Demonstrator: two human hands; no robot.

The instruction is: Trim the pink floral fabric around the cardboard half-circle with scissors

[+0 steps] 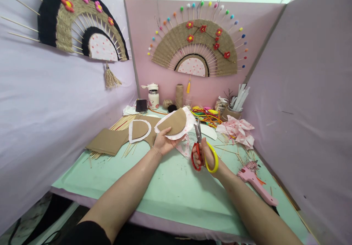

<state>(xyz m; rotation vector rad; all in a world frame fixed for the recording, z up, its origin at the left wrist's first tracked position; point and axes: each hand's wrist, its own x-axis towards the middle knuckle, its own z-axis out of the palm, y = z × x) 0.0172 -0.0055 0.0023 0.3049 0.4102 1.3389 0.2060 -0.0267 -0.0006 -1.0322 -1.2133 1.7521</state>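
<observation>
My left hand (164,143) holds up a brown cardboard half-disc backed with white dotted fabric (175,123) above the mint green table (170,186). My right hand (205,155) grips scissors (202,153) with one red and one yellow handle. Their blades point up, just right of the half-disc's edge. A smaller fabric-edged cardboard half-disc (139,130) lies on the table to the left, on a brown cardboard sheet (108,141).
A pink glue gun (256,181) lies at the right. Bamboo sticks (123,123), dotted fabric scraps (238,129), coloured pipe cleaners (208,115), a twine spool (179,95), a jar (153,95) and a cup of glue sticks (236,104) crowd the back. Woven fans (196,47) hang on the partition walls.
</observation>
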